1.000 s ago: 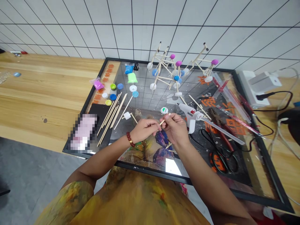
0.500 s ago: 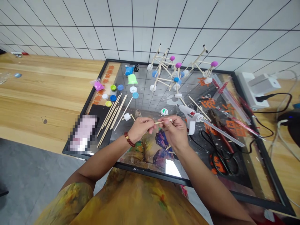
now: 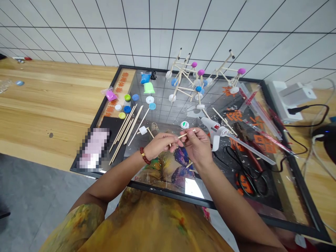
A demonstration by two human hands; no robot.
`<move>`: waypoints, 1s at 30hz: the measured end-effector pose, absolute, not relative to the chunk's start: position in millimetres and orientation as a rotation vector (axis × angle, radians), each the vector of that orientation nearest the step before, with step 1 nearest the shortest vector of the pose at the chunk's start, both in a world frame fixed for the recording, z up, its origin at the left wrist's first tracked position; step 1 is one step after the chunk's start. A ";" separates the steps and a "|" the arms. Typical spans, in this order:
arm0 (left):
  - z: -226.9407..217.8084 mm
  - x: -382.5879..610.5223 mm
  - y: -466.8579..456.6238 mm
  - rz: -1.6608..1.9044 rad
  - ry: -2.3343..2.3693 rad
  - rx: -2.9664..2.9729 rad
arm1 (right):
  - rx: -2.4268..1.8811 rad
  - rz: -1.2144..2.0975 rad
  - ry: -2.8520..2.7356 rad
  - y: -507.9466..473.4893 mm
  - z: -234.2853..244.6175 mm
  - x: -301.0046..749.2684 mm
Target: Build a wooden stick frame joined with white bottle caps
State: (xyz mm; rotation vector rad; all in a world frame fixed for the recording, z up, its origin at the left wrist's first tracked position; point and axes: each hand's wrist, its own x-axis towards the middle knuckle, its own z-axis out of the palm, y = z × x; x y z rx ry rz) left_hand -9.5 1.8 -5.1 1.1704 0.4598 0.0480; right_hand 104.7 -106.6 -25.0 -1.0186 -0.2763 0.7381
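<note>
We log stick (image 3: 187,134) pinched in right hand (image 3: 197,147) fingertips, axis toward 2 o'clock; left hand (image 3: 160,146) curled closed at 9 o'clock, just beside it.

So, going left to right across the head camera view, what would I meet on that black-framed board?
Pink plastic packet, thin wooden sticks, person's left hand, person's right hand, white hot-glue gun, black-handled scissors.

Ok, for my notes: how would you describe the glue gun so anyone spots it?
On the black-framed glass board, look just past the right hand. There sits a white plastic hot glue gun, set apart by the long translucent glue stick reaching from it.
</note>
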 end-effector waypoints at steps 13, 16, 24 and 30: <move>-10.0 -8.0 -3.6 0.120 0.475 1.186 | -1.048 0.739 -0.401 -106.2 -23.1 98.8; -10.8 -7.3 -6.3 0.225 0.472 1.189 | -1.013 0.801 -0.341 -106.0 -23.4 98.3; -8.0 -10.9 -5.9 0.161 0.436 1.243 | -0.971 0.832 -0.248 -106.1 -25.4 101.2; -7.2 -8.3 -6.5 0.179 0.507 1.211 | -1.052 0.677 -0.382 -108.4 -24.9 100.0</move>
